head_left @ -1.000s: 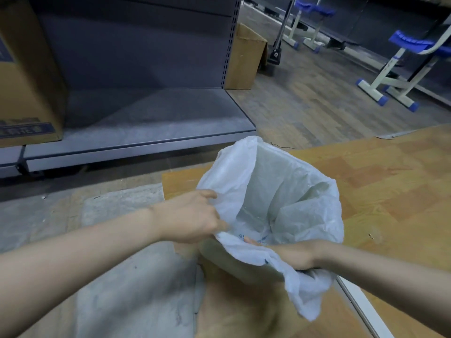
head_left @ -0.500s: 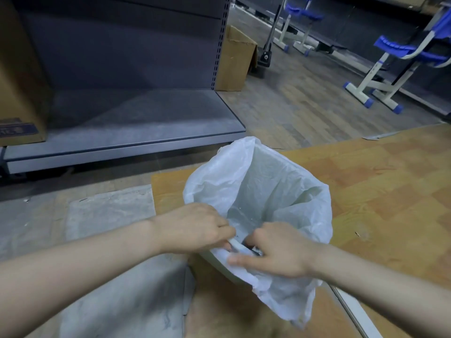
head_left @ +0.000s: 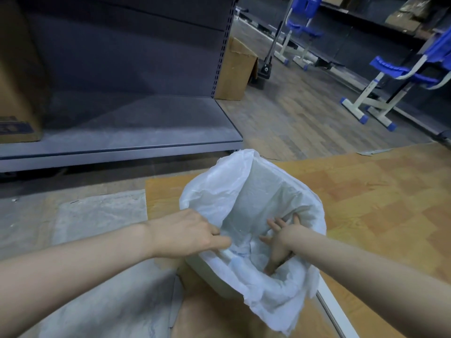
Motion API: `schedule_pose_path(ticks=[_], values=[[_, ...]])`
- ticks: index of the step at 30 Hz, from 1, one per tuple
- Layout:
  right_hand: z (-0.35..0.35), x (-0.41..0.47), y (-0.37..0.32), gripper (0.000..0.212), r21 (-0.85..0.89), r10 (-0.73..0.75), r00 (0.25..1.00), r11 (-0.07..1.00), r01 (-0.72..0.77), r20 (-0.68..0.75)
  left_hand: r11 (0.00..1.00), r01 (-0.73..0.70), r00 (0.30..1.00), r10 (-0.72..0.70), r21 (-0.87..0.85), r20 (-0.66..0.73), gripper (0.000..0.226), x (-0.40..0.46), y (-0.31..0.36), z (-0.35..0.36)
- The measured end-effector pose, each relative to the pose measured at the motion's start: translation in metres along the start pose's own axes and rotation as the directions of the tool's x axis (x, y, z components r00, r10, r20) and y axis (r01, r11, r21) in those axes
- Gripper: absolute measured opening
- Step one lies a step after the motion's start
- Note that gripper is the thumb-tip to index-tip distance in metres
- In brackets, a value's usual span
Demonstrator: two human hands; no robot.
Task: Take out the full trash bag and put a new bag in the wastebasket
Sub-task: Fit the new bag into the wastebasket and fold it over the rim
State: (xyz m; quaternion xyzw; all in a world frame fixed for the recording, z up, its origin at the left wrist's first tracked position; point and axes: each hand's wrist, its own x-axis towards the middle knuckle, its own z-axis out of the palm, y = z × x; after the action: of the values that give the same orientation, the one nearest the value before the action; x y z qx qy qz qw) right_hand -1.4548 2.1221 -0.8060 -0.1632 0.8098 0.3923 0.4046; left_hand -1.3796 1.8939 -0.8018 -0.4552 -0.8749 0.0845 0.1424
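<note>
A thin white translucent plastic bag (head_left: 246,198) is seen lining a pale round wastebasket (head_left: 210,274) on the wooden floor (head_left: 366,196). Its near rim is pinched by the left hand (head_left: 188,234), grip narrow. The right hand (head_left: 280,240) is spread flat inside the bag, just right of the left grip, fingers straight, pressing the film.

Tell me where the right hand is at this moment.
In the head view, the right hand is low and right of centre, reaching down inside the white bag lining the wastebasket, opposite the left hand at the bag's near-left rim.
</note>
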Motion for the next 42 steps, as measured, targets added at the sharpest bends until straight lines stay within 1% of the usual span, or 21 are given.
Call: schedule_pose_path(ticks=[3,6,8,10,11,13,14,15,16,17,19,20,24,27,28,29,31,33,35,38,42], values=[[0.000,0.003,-0.001,0.099,0.050,-0.029,0.997,0.998,0.033,-0.077,0.995,-0.016,0.999,0.012,-0.096,-0.045,0.056,-0.002,-0.004,0.002],[-0.002,-0.003,0.003,0.077,0.190,-0.093,0.958,0.970,0.149,-0.272,0.981,-0.026,0.996,0.009,-0.190,-0.089,0.017,-0.006,-0.003,-0.002],[-0.008,-0.013,0.002,0.065,0.237,-0.083,0.929,0.955,0.178,-0.360,0.972,-0.047,0.993,0.021,-0.229,-0.113,0.039,-0.008,-0.004,-0.007],[-0.017,-0.020,-0.004,0.053,0.374,0.048,0.848,0.910,0.181,-0.527,0.969,0.023,0.976,-0.075,-0.246,-0.206,0.053,-0.006,-0.007,-0.010],[-0.022,-0.021,-0.008,0.047,0.490,0.161,0.758,0.841,0.230,-0.632,0.962,0.135,0.953,-0.191,-0.236,-0.236,0.054,-0.002,-0.010,-0.013],[-0.033,-0.019,-0.011,0.036,0.570,0.417,0.425,0.745,0.347,-0.803,0.883,0.432,0.851,-0.466,-0.181,-0.241,0.051,0.014,-0.019,-0.019],[-0.041,-0.013,-0.007,0.036,0.563,0.502,0.255,0.756,0.335,-0.826,0.790,0.572,0.781,-0.607,-0.220,-0.148,0.049,0.022,-0.025,-0.020],[-0.047,-0.005,0.000,0.040,0.580,0.562,0.153,0.761,0.291,-0.813,0.677,0.684,0.700,-0.714,-0.271,-0.015,0.045,0.030,-0.031,-0.019],[-0.052,0.000,0.008,0.043,0.619,0.592,0.182,0.743,0.254,-0.785,0.564,0.762,0.621,-0.777,-0.319,0.108,0.039,0.035,-0.035,-0.017],[-0.058,0.003,0.018,0.041,0.667,0.603,0.290,0.704,0.243,-0.743,0.474,0.806,0.560,-0.804,-0.354,0.200,0.032,0.038,-0.040,-0.012],[-0.064,0.012,0.032,0.035,0.739,0.557,0.516,0.620,0.262,-0.650,0.392,0.814,0.509,-0.837,-0.429,0.202,0.034,0.037,-0.044,-0.001],[-0.066,0.018,0.039,0.042,0.766,0.529,0.582,0.569,0.298,-0.618,0.359,0.799,0.487,-0.856,-0.481,0.170,0.037,0.034,-0.043,0.003],[-0.075,0.029,0.048,0.039,0.795,0.551,0.577,0.358,0.489,-0.603,0.214,0.693,0.338,-0.940,-0.688,0.049,0.046,0.029,-0.034,0.007],[-0.089,0.028,0.050,0.033,0.774,0.645,0.507,0.220,0.594,-0.572,0.112,0.687,0.195,-0.980,-0.718,0.033,0.045,0.032,-0.030,0.009],[-0.094,0.031,0.052,0.031,0.787,0.636,0.534,0.200,0.584,-0.557,0.061,0.667,0.159,-0.985,-0.742,0.063,0.044,0.032,-0.030,0.010],[-0.099,0.031,0.054,0.029,0.815,0.585,0.609,0.166,0.556,-0.535,0.003,0.622,0.144,-0.983,-0.783,0.111,0.044,0.031,-0.031,0.013],[-0.108,0.031,0.064,0.023,0.916,0.348,0.852,0.060,0.397,-0.392,-0.121,0.482,0.157,-0.962,-0.868,0.222,0.043,0.028,-0.035,0.020],[-0.114,0.026,0.075,0.021,0.964,0.154,0.952,0.013,0.267,-0.265,-0.248,0.363,0.168,-0.931,-0.898,0.325,0.042,0.022,-0.037,0.022],[-0.123,0.025,0.083,0.014,0.946,0.193,0.929,-0.008,0.323,-0.316,-0.414,0.235,0.176,-0.872,-0.879,0.458,0.041,0.018,-0.035,0.017],[-0.135,0.029,0.080,0.021,0.822,0.376,0.779,-0.073,0.564,-0.501,-0.738,0.084,0.281,-0.627,-0.670,0.726,0.044,0.011,-0.032,0.012],[-0.147,0.029,0.078,0.022,0.701,0.415,0.696,-0.171,0.693,-0.586,-0.794,0.257,0.345,-0.457,-0.551,0.820,0.027,0.001,-0.035,0.011]])
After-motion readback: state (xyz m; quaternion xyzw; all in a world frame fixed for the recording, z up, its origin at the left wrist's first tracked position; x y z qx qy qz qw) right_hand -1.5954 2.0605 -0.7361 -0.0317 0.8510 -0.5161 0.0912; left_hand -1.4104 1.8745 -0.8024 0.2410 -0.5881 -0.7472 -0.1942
